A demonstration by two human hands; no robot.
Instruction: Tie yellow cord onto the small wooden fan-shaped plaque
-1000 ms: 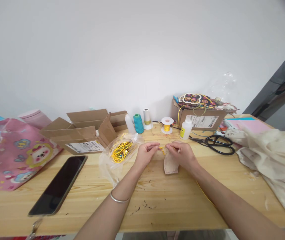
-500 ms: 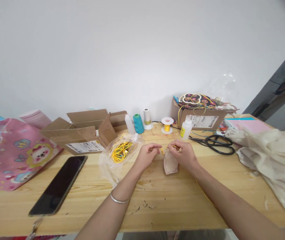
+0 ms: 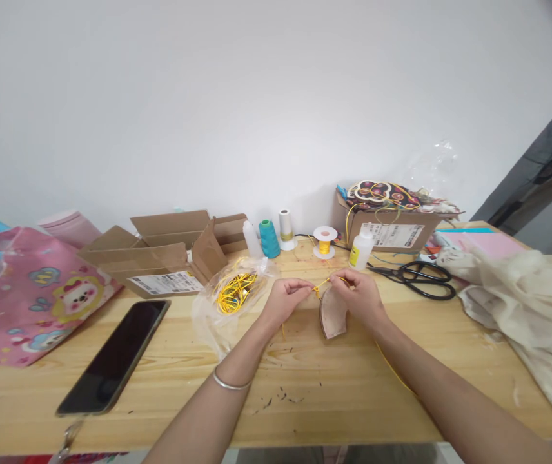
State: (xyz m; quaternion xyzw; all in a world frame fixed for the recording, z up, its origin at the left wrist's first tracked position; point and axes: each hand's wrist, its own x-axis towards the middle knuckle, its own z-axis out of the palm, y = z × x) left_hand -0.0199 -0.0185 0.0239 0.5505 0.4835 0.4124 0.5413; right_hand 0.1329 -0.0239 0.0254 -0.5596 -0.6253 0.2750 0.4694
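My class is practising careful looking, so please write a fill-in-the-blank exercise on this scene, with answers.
Between the left hand and right hand runs a cord coloured ____. The bracelet is on the ____ arm. The scissors' handles are coloured ____. Of phone and scissors, nearer the pink bag is the ____.

Answers: yellow; left; black; phone.

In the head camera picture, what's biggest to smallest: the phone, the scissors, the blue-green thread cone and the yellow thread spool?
1. Phone
2. Scissors
3. Blue-green thread cone and yellow thread spool: they look too alike to rank.
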